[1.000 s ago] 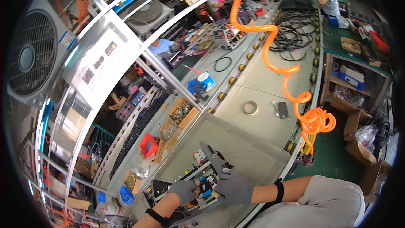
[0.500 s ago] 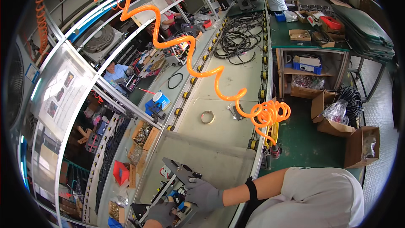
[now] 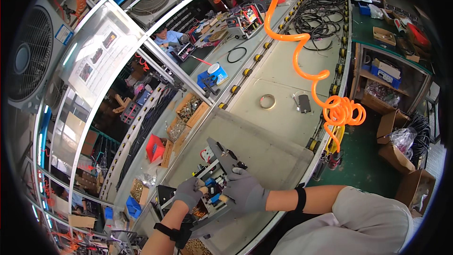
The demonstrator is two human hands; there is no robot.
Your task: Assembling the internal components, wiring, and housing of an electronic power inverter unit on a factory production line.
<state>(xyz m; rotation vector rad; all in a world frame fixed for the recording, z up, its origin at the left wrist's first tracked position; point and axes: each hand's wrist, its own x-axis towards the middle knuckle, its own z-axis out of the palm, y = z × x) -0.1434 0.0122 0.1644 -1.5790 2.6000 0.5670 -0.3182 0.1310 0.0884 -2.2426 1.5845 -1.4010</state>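
Note:
An open metal equipment chassis (image 3: 225, 158) lies tilted on the workbench in front of me, with a dark grey panel along its upper side. Inside it sit blue and black components (image 3: 216, 185) and some wiring. My left hand (image 3: 189, 193), gloved in grey with tan fingertips, reaches into the chassis from the left, its fingers bent together. From the right, my right hand (image 3: 246, 192), in a matching glove, curls over the chassis edge with its fingertips near the blue parts. Whatever lies between the fingertips of either hand is too small or hidden to make out.
An orange coiled hose (image 3: 302, 38) hangs over the bench, with a tool (image 3: 335, 160) at its lower end. A tape roll (image 3: 267, 101) and a small black part (image 3: 304, 104) lie beyond the chassis. Parts boxes (image 3: 196, 113) stand left; black cables (image 3: 316, 21) lie farther off.
My view has swung left and downward, so the scene sits farther right in the picture. My left hand and forearm show more fully. Both hands stay at the chassis.

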